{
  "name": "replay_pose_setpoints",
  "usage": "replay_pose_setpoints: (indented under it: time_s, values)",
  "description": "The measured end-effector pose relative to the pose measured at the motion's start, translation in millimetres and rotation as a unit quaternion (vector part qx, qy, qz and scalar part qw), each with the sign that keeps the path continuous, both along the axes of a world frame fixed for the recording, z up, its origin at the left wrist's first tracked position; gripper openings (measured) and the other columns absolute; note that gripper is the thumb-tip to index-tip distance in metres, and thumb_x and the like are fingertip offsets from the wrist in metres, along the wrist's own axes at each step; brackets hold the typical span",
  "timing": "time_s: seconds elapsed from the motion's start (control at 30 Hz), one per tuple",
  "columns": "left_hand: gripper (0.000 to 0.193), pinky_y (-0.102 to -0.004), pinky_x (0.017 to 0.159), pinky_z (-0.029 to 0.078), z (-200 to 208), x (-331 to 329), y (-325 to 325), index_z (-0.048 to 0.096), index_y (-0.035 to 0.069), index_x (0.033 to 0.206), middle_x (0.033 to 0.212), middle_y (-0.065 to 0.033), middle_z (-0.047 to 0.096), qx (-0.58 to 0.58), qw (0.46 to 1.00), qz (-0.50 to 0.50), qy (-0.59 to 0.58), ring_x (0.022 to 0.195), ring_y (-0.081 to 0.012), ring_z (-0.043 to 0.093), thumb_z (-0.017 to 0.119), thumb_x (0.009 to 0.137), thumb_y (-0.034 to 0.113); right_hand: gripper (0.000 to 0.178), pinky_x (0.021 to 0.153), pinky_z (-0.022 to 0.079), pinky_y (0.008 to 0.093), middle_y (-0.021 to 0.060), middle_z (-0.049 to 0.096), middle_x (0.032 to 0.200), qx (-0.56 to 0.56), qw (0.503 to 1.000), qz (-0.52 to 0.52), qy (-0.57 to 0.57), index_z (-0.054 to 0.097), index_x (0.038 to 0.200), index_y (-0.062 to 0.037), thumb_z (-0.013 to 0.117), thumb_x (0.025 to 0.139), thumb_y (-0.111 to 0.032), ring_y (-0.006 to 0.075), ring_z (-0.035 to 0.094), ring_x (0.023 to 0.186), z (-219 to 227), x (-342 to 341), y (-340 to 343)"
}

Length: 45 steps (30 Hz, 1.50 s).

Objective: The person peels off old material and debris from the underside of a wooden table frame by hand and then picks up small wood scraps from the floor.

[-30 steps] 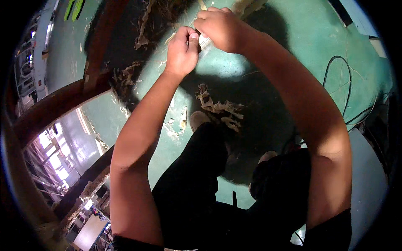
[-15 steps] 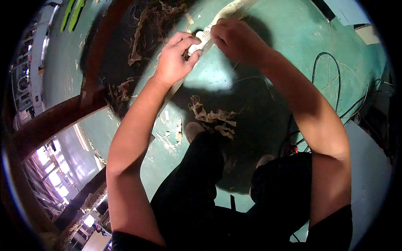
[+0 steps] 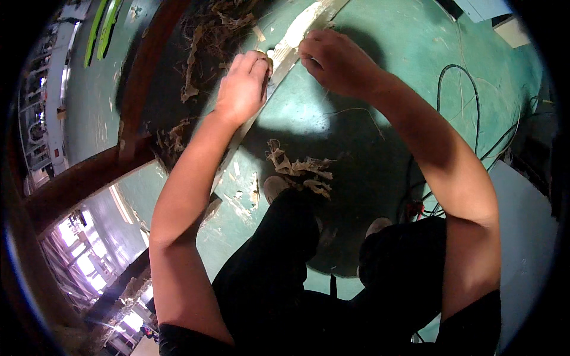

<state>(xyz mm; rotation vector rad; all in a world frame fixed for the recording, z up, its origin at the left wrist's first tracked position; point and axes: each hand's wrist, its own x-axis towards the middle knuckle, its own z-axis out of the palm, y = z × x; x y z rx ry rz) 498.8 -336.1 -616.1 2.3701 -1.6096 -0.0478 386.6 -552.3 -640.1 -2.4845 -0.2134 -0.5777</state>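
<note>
A pale wooden rail slants from upper right to lower left, with a ridged off-white strip of soft-looking material along its top. My left hand is closed over the rail, fingers bent together at the lower end of the strip; its thumb is mostly hidden. Something small and yellowish shows by its fingertips, too little to name. My right hand is at the rail's right side, beside the strip. Its fingers are curled in, and whatever they may hold is hidden.
Torn, stringy scraps lie on the green floor before my shoes, more beyond the rail. Dark reddish-brown beams stand at left. A black cable loops at right. Two bright green bars are at upper left.
My left hand has drawn back a little down the rail, and its spread thumb and fingers have closed over it. More of the off-white strip shows between my hands. The right hand has barely moved.
</note>
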Motion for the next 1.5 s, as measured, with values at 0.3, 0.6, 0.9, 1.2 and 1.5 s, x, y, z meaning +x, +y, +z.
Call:
replay_pose_setpoints:
  time_s: [0.3,0.6,0.9,1.2,1.5]
  values:
    - [0.019,-0.048,0.088,0.05,-30,0,-6,0.052,-0.002,0.107,0.111,-0.0208,0.053,-0.048,0.997,0.055,0.017,0.099,-0.0423,0.057,0.061,0.091,0.0,0.015,0.077,0.054,0.0517,0.0193,0.065,0.089,0.008,1.0,0.002,0.018,0.061,0.087,-0.0027,0.057,0.093,-0.016,0.0405,0.066,0.086,-5,0,-1]
    - [0.016,-0.0427,0.088,0.051,-25,2,4,0.056,-0.001,0.106,0.107,-0.0182,0.058,-0.093,0.976,0.094,0.171,0.096,-0.035,0.061,0.065,0.095,0.008,0.018,0.081,0.055,0.0516,0.0214,0.067,0.093,-0.014,0.994,0.008,0.11,0.064,0.092,0.0001,0.056,0.093,-0.016,0.0409,0.068,0.09,-2,-1,0]
    - [0.015,-0.0361,0.082,0.056,-17,17,6,0.074,0.006,0.103,0.104,-0.0124,0.066,-0.117,0.981,0.028,0.15,0.095,-0.0273,0.067,0.074,0.088,0.008,0.017,0.084,0.056,0.0505,0.0224,0.067,0.094,0.017,0.991,0.025,0.129,0.065,0.093,0.0009,0.058,0.091,-0.015,0.0408,0.068,0.092,1,-8,2]
    - [0.028,-0.0427,0.086,0.053,-12,4,-8,0.06,0.001,0.103,0.111,-0.0165,0.06,-0.047,0.999,0.017,0.016,0.101,-0.0387,0.062,0.069,0.077,-0.006,0.017,0.082,0.055,0.0516,0.0227,0.066,0.092,0.025,0.99,0.028,0.136,0.064,0.091,0.0008,0.059,0.092,-0.015,0.0421,0.068,0.088,2,-11,0]
    - [0.028,-0.0452,0.087,0.051,-29,-6,-10,0.056,-0.001,0.1,0.108,-0.0181,0.057,-0.102,0.989,0.095,0.053,0.097,-0.0409,0.06,0.066,0.076,-0.009,0.018,0.081,0.055,0.0507,0.0227,0.066,0.09,0.036,0.991,0.03,0.127,0.063,0.089,0.0014,0.058,0.092,-0.015,0.0424,0.068,0.085,-3,-11,2]
